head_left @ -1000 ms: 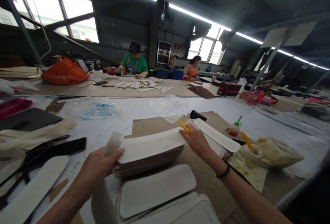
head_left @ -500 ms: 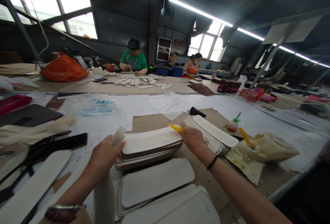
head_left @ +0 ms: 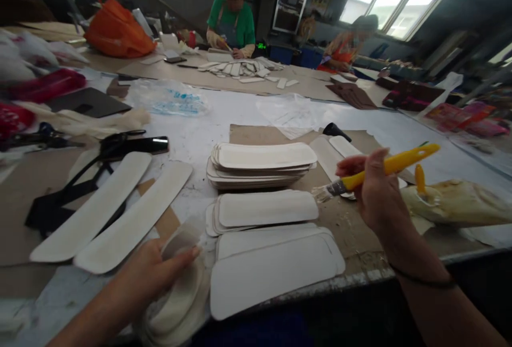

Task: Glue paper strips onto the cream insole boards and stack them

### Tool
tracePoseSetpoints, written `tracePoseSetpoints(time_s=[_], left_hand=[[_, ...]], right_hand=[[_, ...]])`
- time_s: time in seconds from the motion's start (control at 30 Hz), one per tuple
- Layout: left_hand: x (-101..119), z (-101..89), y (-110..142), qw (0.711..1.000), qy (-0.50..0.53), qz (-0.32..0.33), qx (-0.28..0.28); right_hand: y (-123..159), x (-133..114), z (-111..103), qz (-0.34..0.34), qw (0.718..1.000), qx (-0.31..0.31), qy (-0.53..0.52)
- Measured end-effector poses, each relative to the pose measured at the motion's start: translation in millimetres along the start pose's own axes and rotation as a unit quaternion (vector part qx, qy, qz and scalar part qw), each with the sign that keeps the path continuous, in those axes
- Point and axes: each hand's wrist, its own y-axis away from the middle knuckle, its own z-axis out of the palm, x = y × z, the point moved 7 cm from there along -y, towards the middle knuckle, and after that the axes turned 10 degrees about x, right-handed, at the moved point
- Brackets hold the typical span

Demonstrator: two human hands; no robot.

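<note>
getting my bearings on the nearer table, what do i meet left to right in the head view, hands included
Pink plastic item, left hand, tallest stack of white strips, right hand, stained yellowish bag.

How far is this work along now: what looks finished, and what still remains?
Done: perhaps the two long white rounded strips lying apart at the left, but I cannot tell if they are finished. In hand: the left hand holds a pale, curled band; the right hand holds a yellow-handled brush. Left: probably the stacked white rounded pieces in the middle, so much seems to remain.
</note>
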Motion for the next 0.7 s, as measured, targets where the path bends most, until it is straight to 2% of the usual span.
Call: tracePoseSetpoints(time_s=[0.13,0.2,0.27,0.33,0.5,0.6,0.7], left_hand=[[-25.0,19.6,34.9,0.994,0.076,-0.074,0.026],[-30.6,29.6,45.4,0.988,0.105,-0.107,0.028],[-32.6,37.9,50.5,0.986,0.122,-0.11,0.017],[-35.8,43.5,51.3,0.987,0.126,-0.104,0.004],[-46.2,52.7,43.3,0.992,0.097,-0.084,-0.024],[-42.5,57.4,40.7,0.994,0.086,-0.062,-0.033],[-37.4,57.5,45.2,0.993,0.096,-0.059,-0.017]], right_hand=[[67.6,16.4,4.2,0.139,0.983,-0.121,-0.001],[100.8,20.5,11.9,0.165,0.969,-0.185,-0.018],[128.0,20.7,21.7,0.168,0.957,-0.234,-0.037],[149.8,21.0,31.6,0.182,0.946,-0.261,-0.051],[192.6,35.0,52.9,0.271,0.913,-0.298,-0.059],[200.7,45.0,53.4,0.241,0.923,-0.298,-0.026],[189.1,47.1,36.1,0.16,0.951,-0.259,0.046]])
